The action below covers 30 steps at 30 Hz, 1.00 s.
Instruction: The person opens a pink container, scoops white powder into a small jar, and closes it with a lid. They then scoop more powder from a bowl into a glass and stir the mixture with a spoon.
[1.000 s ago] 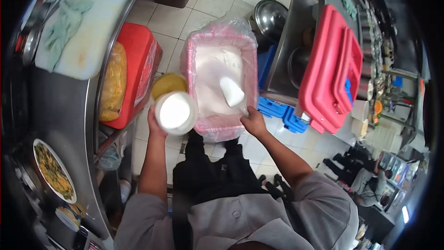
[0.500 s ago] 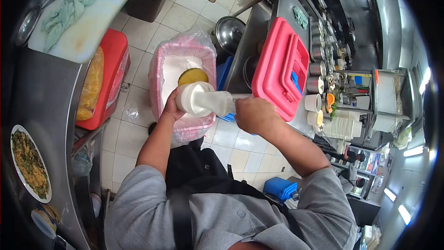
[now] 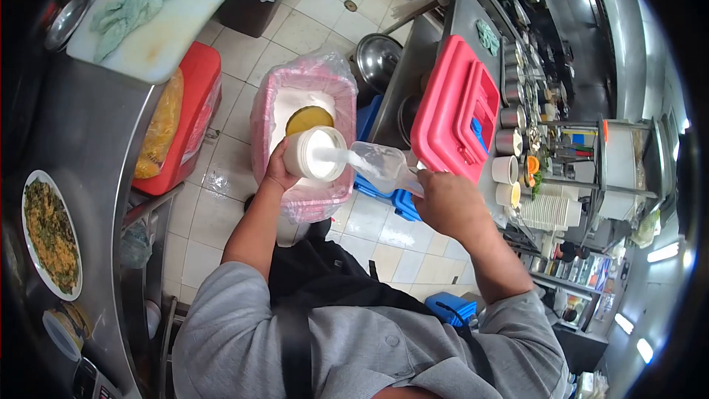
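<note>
My left hand (image 3: 279, 168) is wrapped round a white round tub (image 3: 301, 155), held tilted over a pink bin (image 3: 260, 122). The bin is lined with clear plastic and holds white powder (image 3: 284, 103). A yellowish round disc (image 3: 309, 117) lies on the powder, partly behind the tub. On the right, my right hand (image 3: 450, 203) is closed round the handle of a clear scoop (image 3: 384, 164). White powder passes from the scoop's mouth into the tub. More powder shows inside the tub.
A large pink lid (image 3: 450, 118) lies on the steel counter at the right, near white bowls (image 3: 504, 170). At the left are a red container (image 3: 198, 100), a cutting board (image 3: 166, 37) with a green cloth (image 3: 133, 11), and an oval plate of food (image 3: 50, 236).
My right hand and the scoop have moved right, away from the tub. Powder now streams between scoop and tub. The whole view has shifted slightly.
</note>
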Tool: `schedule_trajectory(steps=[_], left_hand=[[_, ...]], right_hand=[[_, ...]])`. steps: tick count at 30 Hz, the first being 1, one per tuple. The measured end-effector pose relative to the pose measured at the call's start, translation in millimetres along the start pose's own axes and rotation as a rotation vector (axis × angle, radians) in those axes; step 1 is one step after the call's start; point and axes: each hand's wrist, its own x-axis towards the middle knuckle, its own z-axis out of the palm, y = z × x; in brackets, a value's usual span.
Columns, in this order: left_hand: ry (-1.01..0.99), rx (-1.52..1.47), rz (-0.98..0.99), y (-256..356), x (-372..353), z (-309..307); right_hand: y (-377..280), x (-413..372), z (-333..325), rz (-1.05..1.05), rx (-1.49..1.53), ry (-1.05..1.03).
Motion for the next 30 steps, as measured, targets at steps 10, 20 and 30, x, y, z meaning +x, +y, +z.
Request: schedule_trajectory(steps=[10, 20, 30], left_hand=[[0.009, 0.008, 0.094, 44, -68, 14], [-0.056, 0.307, 0.025, -25, -112, 67], [-0.520, 1.241, 0.044, -195, -85, 199]], right_hand=[[14, 120, 125, -0.179, 0.478, 0.180], [4, 104, 132, -0.360, 1.498, 0.110], [135, -99, 177, -0.646, 0.612, 0.800]])
